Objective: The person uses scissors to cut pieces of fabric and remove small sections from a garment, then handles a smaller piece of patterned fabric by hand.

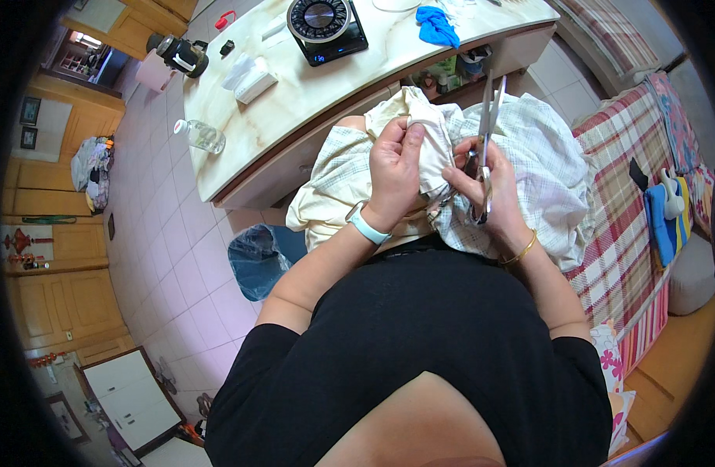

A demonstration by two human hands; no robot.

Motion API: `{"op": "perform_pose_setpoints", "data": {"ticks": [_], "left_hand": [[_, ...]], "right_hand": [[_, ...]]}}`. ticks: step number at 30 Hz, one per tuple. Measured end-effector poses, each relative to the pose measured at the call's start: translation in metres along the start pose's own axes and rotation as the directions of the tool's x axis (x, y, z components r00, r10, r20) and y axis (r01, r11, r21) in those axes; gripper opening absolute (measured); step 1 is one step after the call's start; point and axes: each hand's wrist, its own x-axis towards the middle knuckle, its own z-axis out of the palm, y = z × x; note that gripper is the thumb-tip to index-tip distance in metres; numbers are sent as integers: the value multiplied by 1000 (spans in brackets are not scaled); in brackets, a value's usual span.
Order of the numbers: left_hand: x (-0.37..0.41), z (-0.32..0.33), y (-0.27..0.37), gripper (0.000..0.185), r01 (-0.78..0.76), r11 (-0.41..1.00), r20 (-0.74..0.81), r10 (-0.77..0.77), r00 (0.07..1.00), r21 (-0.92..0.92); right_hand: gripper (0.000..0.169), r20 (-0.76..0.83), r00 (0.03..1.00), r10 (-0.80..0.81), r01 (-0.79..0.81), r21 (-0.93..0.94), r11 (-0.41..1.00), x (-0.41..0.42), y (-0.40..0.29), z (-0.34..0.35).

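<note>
A large cream cloth with a pale checked side (346, 169) lies bunched over my lap. My left hand (397, 169) pinches a folded part of it between thumb and fingers. In my right hand (492, 187) is a pair of metal scissors (487, 117), blades pointing away from me towards the table and slightly parted. The right thumb rests at the edge of the cloth, close to the left hand. Part of the scissors' handles is hidden by the fingers.
Ahead stands a marble-topped table (311, 87) with a tissue box (255, 84), a clear bottle (201, 136), an electric cooker (328, 29) and a blue cloth (437, 27). A lined waste bin (261, 260) is at the left, a plaid-covered seat (614, 216) at the right.
</note>
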Motion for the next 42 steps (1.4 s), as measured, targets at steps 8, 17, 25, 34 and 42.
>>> {"op": "perform_pose_setpoints", "data": {"ticks": [8,17,25,34,42], "left_hand": [[-2,-8,-4,16,-20,1000,-31,20,999,1],[-8,-10,-3,24,117,991,136,-107,985,-68],[-3,-10,18,31,450,891,295,-413,862,-67],[-8,-11,11,33,469,870,262,-422,868,-153],[-9,-9,16,33,490,863,264,-448,854,-121]], "right_hand": [[24,-34,999,-33,39,187,982,-3,3,-3],[21,64,997,-44,36,127,991,-10,-1,-13],[20,167,981,-99,115,-89,989,-30,-1,-8],[19,204,978,-36,48,-54,997,-40,6,-9],[18,180,984,16,-16,-5,1000,-43,15,-11]]}}
